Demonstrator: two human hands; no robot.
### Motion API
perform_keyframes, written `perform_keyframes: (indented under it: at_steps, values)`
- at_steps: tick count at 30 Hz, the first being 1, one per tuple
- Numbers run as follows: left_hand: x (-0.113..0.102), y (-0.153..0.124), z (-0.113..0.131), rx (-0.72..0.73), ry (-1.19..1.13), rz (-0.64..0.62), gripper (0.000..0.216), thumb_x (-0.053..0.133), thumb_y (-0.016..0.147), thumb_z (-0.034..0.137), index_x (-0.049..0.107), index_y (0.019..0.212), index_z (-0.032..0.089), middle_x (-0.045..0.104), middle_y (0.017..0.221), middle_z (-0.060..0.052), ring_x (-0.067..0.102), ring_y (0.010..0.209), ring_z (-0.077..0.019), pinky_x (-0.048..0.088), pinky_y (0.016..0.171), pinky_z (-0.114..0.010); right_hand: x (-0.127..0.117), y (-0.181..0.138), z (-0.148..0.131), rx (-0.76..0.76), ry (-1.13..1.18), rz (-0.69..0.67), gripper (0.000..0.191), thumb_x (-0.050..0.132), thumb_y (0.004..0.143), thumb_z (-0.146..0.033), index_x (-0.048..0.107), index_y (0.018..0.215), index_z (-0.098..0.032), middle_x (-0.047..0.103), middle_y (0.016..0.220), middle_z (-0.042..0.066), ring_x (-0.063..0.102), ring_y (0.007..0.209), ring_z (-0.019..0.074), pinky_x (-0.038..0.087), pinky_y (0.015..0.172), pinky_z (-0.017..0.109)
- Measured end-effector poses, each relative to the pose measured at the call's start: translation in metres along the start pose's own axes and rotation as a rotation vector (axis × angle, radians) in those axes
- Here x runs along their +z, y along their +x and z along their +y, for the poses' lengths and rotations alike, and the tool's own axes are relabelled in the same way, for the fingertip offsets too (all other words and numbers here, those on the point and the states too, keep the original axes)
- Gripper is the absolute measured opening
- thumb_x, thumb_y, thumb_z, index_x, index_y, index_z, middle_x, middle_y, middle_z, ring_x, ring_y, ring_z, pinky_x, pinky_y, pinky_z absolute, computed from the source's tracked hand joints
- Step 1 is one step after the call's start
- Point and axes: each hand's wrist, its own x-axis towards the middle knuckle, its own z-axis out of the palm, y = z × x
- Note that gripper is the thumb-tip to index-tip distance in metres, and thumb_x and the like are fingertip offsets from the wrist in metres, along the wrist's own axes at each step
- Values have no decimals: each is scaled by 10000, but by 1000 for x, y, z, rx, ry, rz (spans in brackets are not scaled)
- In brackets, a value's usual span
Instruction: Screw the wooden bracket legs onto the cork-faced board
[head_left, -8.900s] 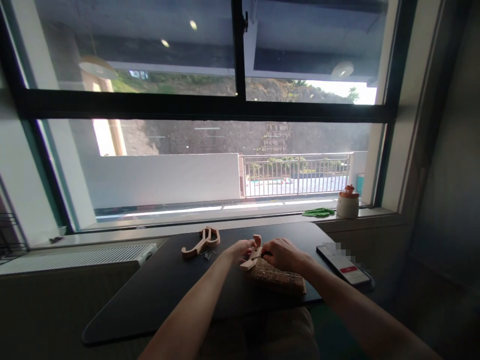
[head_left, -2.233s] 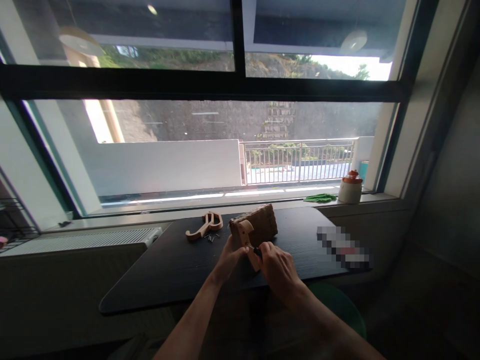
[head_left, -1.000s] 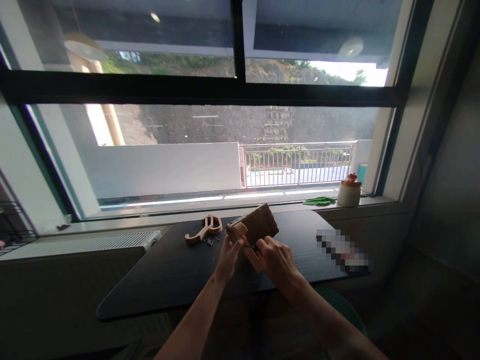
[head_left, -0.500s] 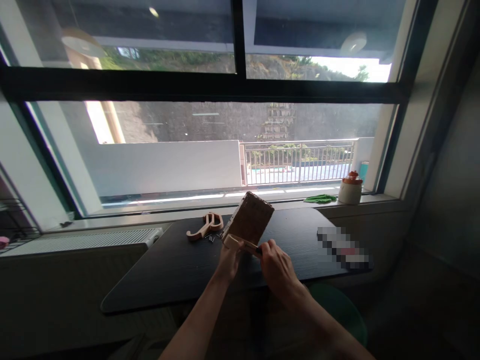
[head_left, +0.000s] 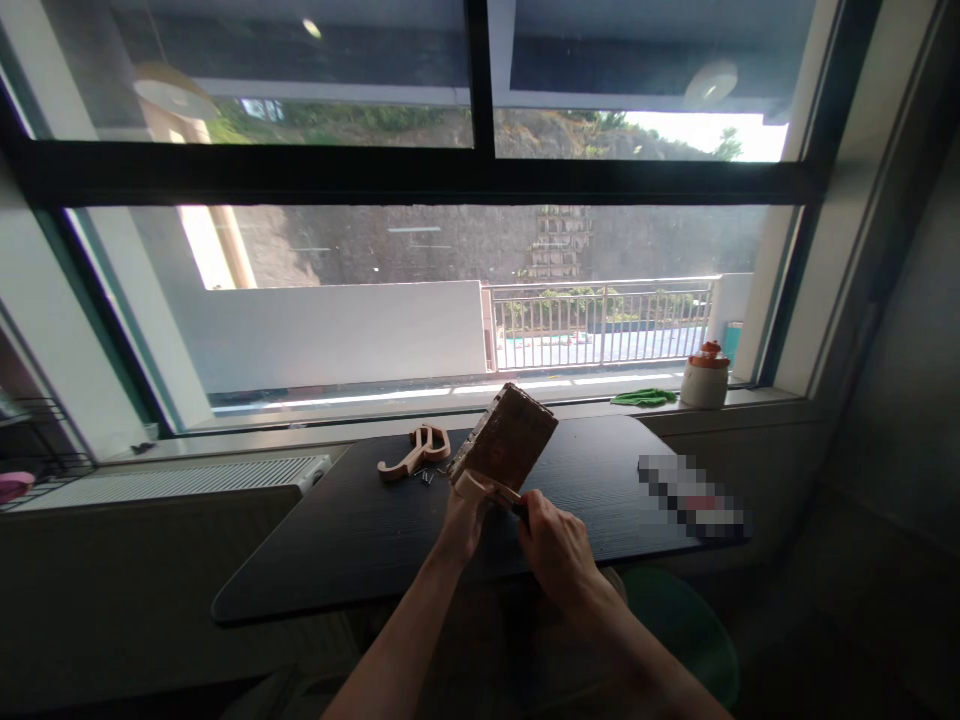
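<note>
My left hand (head_left: 463, 525) is closed around the near lower end of a brown wooden block (head_left: 511, 435), which is tilted above the table. A pale curved wooden piece (head_left: 471, 487) lies against that end, by my left fingers. My right hand (head_left: 559, 545) is closed on a thin tool with a dark handle (head_left: 520, 508), its tip pointing at the pale wood; its exact kind is too small to tell. Left of the block, pale wooden hook-shaped pieces (head_left: 417, 454) rest on the table, with several small metal screws (head_left: 427, 477) beside them.
The black table (head_left: 337, 550) stands under a window. A blurred-out object (head_left: 694, 497) lies at its right edge. On the sill are a green cloth (head_left: 643, 398) and a white jar with an orange lid (head_left: 705, 378). A radiator (head_left: 187, 485) runs along the left; a green stool (head_left: 682, 630) stands below right.
The block has tilted a little further to the right in my left hand. My right hand and the tool have shifted slightly downward. The whole view has drifted a little.
</note>
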Motion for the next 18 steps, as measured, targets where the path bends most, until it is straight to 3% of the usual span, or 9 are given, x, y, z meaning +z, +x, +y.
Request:
perform_keyframes:
  at_steps: [3,11,14,18]
  values:
    - [-1,1,-1,-4,22,1,387,810,452,165,631,796,152,663,695,11,624,662,-162,472,629,-260,1,-4,-3,19,7,0,130,402,925,-213,527,900,-194,687,845,51,665,801,198,354,618,260]
    - [-5,4,-6,37,31,-3,427,813,489,186,645,881,164,672,769,12,622,714,-140,461,665,-236,21,-10,8,157,76,-12,229,338,953,-348,522,964,-212,712,801,39,677,763,208,354,587,264]
    - [-7,4,-9,37,38,-26,469,822,490,191,645,923,158,682,810,-7,627,725,-151,468,676,-254,19,-9,10,157,98,-2,167,454,894,-329,485,1010,-213,706,811,12,674,777,197,356,588,252]
    - [-9,5,-12,34,43,-47,462,829,494,181,655,920,146,685,860,-21,626,756,-152,472,716,-266,11,-10,9,103,91,30,224,525,833,-219,465,1049,-204,690,846,4,662,755,180,354,615,253]
